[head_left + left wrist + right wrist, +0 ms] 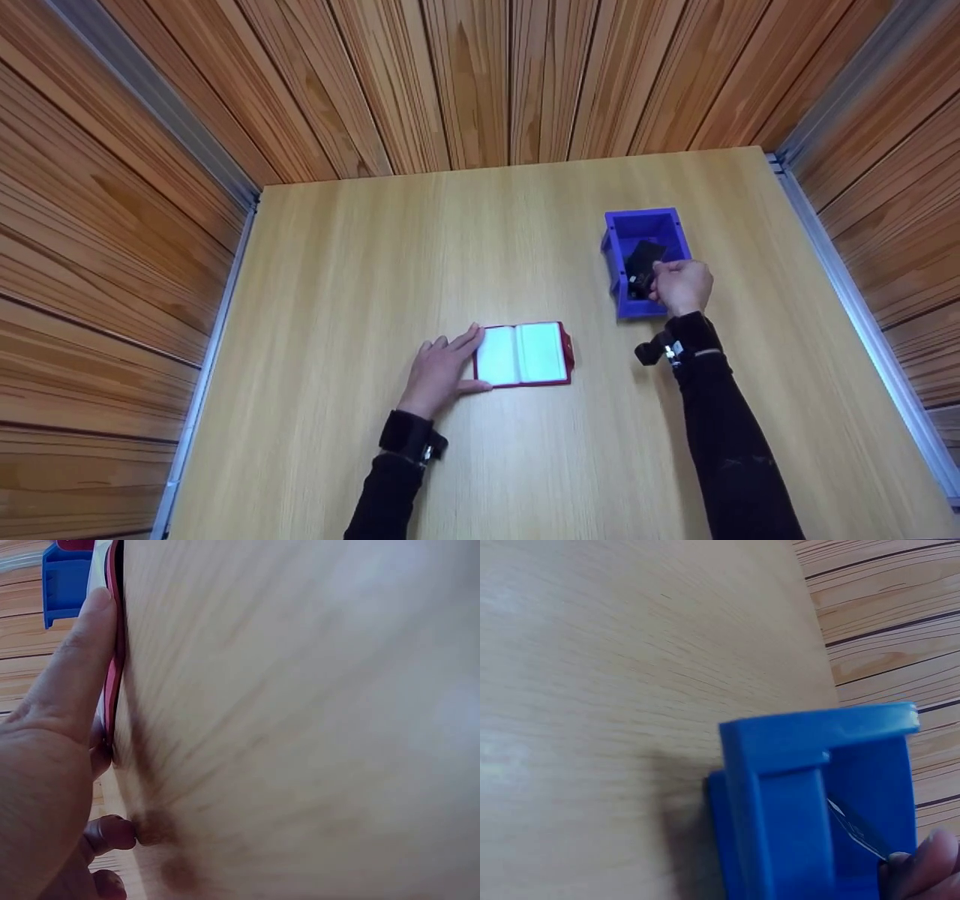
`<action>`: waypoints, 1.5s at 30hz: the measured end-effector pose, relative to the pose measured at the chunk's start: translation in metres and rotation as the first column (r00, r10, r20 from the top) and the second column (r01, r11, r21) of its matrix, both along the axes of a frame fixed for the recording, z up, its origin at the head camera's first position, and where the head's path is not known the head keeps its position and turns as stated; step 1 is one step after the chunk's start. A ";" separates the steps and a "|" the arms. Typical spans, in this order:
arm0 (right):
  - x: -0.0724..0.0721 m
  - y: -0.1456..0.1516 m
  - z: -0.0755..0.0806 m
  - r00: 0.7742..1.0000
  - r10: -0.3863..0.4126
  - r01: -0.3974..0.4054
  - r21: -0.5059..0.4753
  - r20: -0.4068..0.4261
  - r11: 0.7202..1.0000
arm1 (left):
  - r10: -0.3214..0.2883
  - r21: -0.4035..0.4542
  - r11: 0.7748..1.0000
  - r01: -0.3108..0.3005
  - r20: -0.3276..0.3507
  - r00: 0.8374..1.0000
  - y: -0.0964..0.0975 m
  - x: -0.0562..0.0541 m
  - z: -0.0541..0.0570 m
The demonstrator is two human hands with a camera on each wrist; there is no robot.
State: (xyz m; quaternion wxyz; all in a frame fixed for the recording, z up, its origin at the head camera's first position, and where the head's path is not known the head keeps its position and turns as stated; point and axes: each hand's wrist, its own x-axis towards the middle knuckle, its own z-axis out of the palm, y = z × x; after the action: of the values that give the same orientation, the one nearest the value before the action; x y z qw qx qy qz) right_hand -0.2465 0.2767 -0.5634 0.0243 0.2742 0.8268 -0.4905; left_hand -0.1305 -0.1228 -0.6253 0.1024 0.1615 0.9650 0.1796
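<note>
A small notebook (541, 352) with a red cover lies open on the table, its pale pages facing up. My left hand (439, 373) rests at its left edge, thumb on the near corner and fingers stretched to the far corner. In the left wrist view the thumb (79, 652) lies along the red cover edge (112, 694). Over the near end of a blue bin (622, 225), my right hand (684, 286) pinches a flat black card-like piece (645, 257). The right wrist view shows this thin dark piece (855, 829) slanting inside the bin, between fingertips.
More dark contents with a small white mark (634, 280) lie in the bin below the piece. The light wood table (360, 262) is bounded by metal rails (214, 337) and wood-plank walls (480, 82). A red flap (568, 351) sticks out at the notebook's right side.
</note>
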 end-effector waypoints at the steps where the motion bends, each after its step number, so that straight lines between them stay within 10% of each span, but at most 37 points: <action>1: 0.000 -0.001 -0.002 1.000 0.002 -0.002 0.009 0.009 1.000 | 0.002 0.005 1.000 -0.002 0.003 1.000 0.000 0.000 -0.001; 29: -0.003 -0.022 -0.011 0.997 -0.020 -0.008 0.378 0.071 0.926 | -0.009 0.022 1.000 0.009 -0.014 1.000 -0.003 0.000 -0.003; 45: -0.005 -0.019 -0.012 0.996 0.056 -0.080 0.415 0.070 0.906 | -0.014 -0.003 1.000 0.014 -0.019 1.000 -0.002 -0.001 -0.001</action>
State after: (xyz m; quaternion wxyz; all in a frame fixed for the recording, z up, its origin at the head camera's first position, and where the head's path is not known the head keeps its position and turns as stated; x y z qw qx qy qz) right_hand -0.2515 0.2577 -0.5756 0.0055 0.2580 0.9205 -0.2934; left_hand -0.1311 -0.1247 -0.6264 0.0945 0.1697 0.9650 0.1760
